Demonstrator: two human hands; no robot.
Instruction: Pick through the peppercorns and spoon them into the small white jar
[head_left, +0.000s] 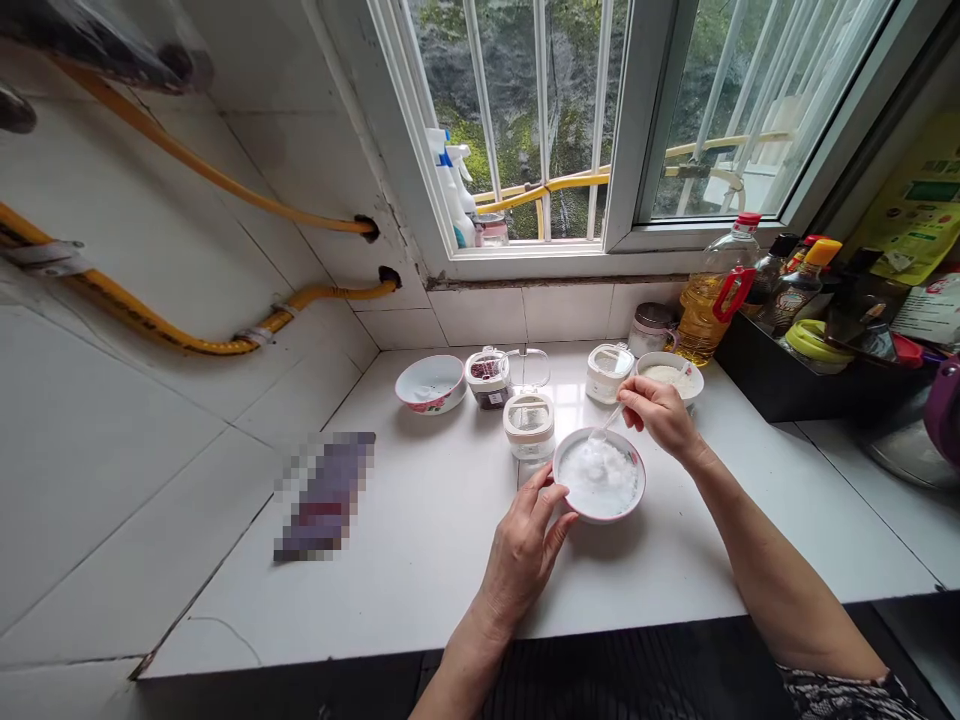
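A bowl (pixel 606 519) with a pinkish rim sits on the white counter, holding a heap of white granules (pixel 598 475). The fingers of my left hand (pixel 521 540) grip its left side, thumb near the front rim. My right hand (pixel 658 412) pinches the handle of a clear spoon (pixel 607 422) whose tip is at the back of the granules. Just behind my left hand stands a small lidded jar (pixel 529 425). A second lidded jar (pixel 609 373) and a bowl of pale grains (pixel 686 380) stand behind my right hand.
Farther back are an open jar of dark red contents (pixel 489 378) and a flowered bowl (pixel 430 390). An oil bottle (pixel 705 300) and a black box (pixel 765 370) of bottles stand right. A blurred purple object (pixel 326 495) lies left, below yellow pipes (pixel 180 335).
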